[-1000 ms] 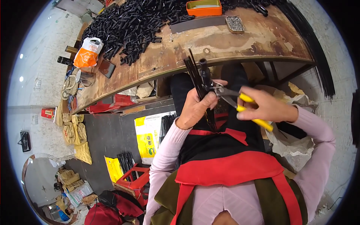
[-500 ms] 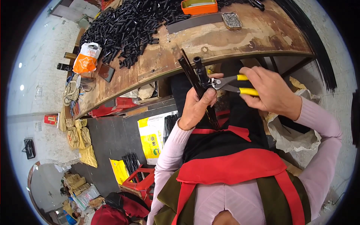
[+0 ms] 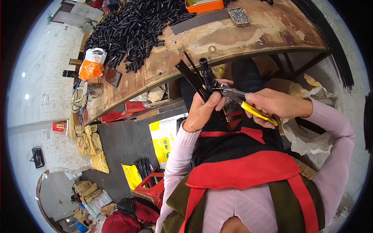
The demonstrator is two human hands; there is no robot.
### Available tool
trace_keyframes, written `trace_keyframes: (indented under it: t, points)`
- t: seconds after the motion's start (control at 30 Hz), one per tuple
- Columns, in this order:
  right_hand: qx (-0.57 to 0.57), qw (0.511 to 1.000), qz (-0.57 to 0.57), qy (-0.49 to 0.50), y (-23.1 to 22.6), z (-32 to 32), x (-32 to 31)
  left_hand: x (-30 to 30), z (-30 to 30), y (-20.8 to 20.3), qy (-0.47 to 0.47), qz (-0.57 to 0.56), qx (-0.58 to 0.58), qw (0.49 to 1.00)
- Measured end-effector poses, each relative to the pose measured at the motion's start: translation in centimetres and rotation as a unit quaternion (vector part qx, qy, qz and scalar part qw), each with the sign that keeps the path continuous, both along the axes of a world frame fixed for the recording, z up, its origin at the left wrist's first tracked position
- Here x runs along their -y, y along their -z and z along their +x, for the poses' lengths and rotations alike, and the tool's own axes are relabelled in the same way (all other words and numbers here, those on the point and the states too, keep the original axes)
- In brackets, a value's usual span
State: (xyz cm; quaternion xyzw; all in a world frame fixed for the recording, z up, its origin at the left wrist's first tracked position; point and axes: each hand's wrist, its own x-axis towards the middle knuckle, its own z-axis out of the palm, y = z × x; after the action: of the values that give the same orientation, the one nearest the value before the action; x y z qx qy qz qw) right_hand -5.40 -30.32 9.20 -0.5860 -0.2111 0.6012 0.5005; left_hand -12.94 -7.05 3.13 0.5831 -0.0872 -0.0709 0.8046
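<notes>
My left hand (image 3: 204, 110) is closed round a bundle of thin black rods (image 3: 190, 77) and a black tubular fitting (image 3: 207, 73) with a flared top, both held upright and slightly tilted over my lap. My right hand (image 3: 274, 105) grips pliers with yellow handles (image 3: 256, 112). The metal jaws of the pliers (image 3: 230, 92) meet the lower side of the fitting, close to my left thumb. What exactly the jaws pinch there is too small to make out.
A wooden table (image 3: 175, 70) stands ahead, bearing a heap of black tubular pieces (image 3: 132, 35), an orange box (image 3: 204, 6), a tray of small metal bits (image 3: 239, 16), a phone (image 3: 113, 77) and an orange-white bag (image 3: 92, 64). Long black rods (image 3: 326, 35) hang at the right. A red stool (image 3: 153, 186) stands left.
My right hand has turned and lowered the pliers. Their yellow handles, spread apart before, now sit close together within my fingers. The rod bundle has tilted a little more to the left.
</notes>
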Motion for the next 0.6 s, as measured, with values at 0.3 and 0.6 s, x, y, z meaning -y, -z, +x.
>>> trace_keyframes:
  t: [0.3, 0.6]
  points:
    - [-0.122, 0.989, -0.058, -0.055, -0.1, 0.6, -0.3, -0.9, -0.2, 0.7, 0.043, -0.074, -0.001, 0.996]
    - [0.059, 0.989, -0.135, -0.022, -4.8, 1.9, -0.8, 0.3, 0.3, 0.8, -0.007, -0.016, 0.012, 1.000]
